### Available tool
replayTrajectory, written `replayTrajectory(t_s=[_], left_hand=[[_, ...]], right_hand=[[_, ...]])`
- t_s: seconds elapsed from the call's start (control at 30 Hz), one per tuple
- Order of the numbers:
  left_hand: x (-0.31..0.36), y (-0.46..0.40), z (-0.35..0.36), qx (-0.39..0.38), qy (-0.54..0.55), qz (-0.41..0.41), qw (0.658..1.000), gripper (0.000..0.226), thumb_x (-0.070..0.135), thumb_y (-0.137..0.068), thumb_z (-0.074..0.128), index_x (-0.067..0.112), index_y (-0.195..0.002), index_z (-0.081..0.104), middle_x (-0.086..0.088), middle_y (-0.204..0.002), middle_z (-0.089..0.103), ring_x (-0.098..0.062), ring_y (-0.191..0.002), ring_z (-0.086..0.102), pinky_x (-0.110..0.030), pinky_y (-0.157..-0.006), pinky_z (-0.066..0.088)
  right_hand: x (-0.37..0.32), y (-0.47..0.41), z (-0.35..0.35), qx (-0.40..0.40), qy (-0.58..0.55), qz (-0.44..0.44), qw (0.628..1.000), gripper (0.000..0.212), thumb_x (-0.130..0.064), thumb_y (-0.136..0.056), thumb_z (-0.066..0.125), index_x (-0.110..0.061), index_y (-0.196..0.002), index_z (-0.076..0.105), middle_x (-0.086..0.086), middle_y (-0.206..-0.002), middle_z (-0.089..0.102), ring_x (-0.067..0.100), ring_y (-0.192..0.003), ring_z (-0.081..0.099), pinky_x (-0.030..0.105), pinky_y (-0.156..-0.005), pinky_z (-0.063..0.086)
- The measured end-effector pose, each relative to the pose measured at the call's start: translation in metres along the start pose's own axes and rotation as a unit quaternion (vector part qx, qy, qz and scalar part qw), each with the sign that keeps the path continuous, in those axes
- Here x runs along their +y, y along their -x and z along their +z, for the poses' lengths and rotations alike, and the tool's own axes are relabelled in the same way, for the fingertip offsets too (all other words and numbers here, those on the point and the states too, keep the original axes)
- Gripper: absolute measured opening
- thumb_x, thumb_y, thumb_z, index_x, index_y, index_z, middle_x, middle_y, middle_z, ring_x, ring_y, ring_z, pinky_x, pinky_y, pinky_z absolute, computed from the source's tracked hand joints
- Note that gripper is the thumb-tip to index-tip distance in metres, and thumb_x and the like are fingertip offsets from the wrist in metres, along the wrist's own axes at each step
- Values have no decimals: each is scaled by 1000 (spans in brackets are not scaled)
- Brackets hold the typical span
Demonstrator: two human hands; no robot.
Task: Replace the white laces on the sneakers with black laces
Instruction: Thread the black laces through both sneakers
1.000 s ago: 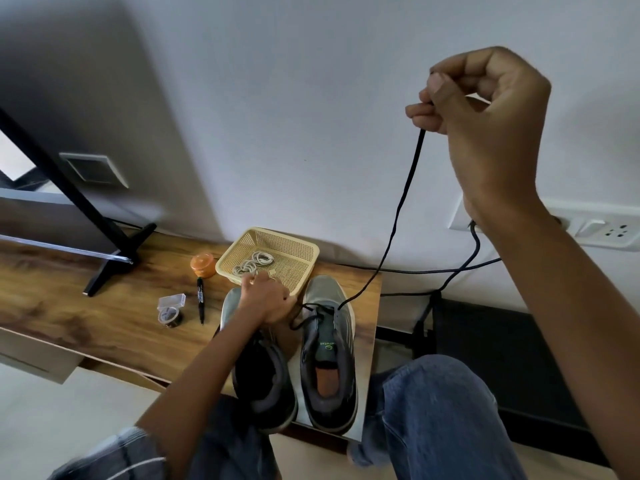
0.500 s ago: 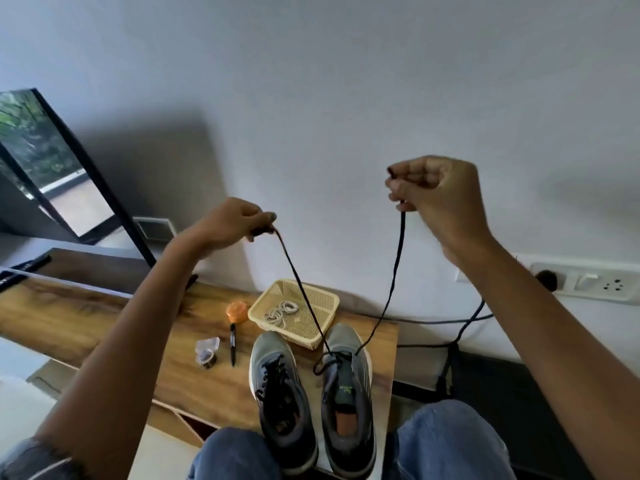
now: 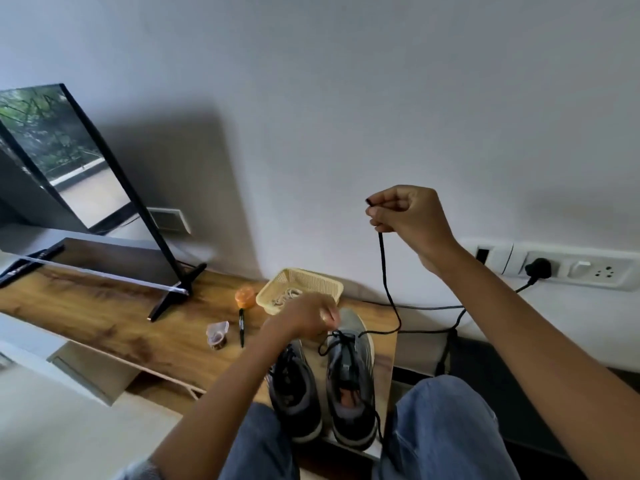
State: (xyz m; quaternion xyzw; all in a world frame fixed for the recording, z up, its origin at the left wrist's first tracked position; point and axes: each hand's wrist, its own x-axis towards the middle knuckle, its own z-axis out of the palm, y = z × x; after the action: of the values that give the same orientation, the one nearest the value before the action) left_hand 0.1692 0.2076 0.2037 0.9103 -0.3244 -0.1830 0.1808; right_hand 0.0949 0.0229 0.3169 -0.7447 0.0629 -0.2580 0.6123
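Observation:
Two grey sneakers stand side by side on the wooden table [image 3: 104, 317] near its front edge. The left sneaker [image 3: 294, 393] carries black lacing. A black lace [image 3: 383, 271] rises from the front eyelets of the right sneaker [image 3: 353, 386] to my right hand [image 3: 408, 216], which pinches its tip high in front of the wall. My left hand [image 3: 304, 318] is low at the sneakers' toes, blurred, its curled fingers at the lace by the front eyelets. Another stretch of lace hangs off the right sneaker's heel side. White laces [image 3: 285, 296] lie in the yellow basket [image 3: 311, 280].
Behind the shoes are an orange lid [image 3: 245, 296], a black pen [image 3: 241, 327] and a small plastic cup [image 3: 217, 336]. A tilted screen [image 3: 69, 161] on a black stand fills the left. A socket strip [image 3: 571, 270] with a plugged cable is on the right wall. My knees are below.
My left hand has dropped from shoulder height to the sneakers' toes. My right hand stays raised with the lace tip, and that strand now hangs slacker.

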Motion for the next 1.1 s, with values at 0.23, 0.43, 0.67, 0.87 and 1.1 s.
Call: replayTrajectory(t_s=[0.23,0.43,0.67,0.87,1.1], left_hand=[[14,8,118,-49,-231,157,959,43,43,-84,64,23,-121,60,-3,-130,53,-23,-123,38,-45,-105,27],[26,11,158,-74,-436,214,871,35,23,-93,54,5,-123,58,-14,-127,55,-33,-123,37,-48,-109,23],[44,9,138,-31,-199,135,970,25,27,-101,46,16,-106,67,-5,-103,68,-24,-102,58,-38,-104,28],[73,6,40,139,296,76,942,26,14,-101,44,18,-83,62,2,-67,59,-7,-58,55,-31,-63,49],[89,13,-55,302,386,117,864,30,20,-104,42,19,-85,65,4,-65,58,-9,-55,52,-25,-60,46]], right_hand=[[19,4,2,-11,16,23,1000,12,3,-83,66,-5,-91,69,11,-77,68,17,-68,65,22,-66,57],[31,5,-4,-6,20,40,999,12,3,-83,66,-8,-88,70,10,-76,68,16,-67,65,25,-67,57],[27,8,-14,-5,15,37,999,12,2,-83,67,-9,-89,70,8,-75,69,17,-69,68,26,-70,58],[8,6,-17,4,-8,18,1000,11,1,-82,69,-7,-89,70,9,-74,68,14,-64,64,20,-64,55],[-15,4,-13,45,-44,-4,998,10,0,-82,70,-7,-89,70,8,-76,69,12,-64,62,20,-65,55]])
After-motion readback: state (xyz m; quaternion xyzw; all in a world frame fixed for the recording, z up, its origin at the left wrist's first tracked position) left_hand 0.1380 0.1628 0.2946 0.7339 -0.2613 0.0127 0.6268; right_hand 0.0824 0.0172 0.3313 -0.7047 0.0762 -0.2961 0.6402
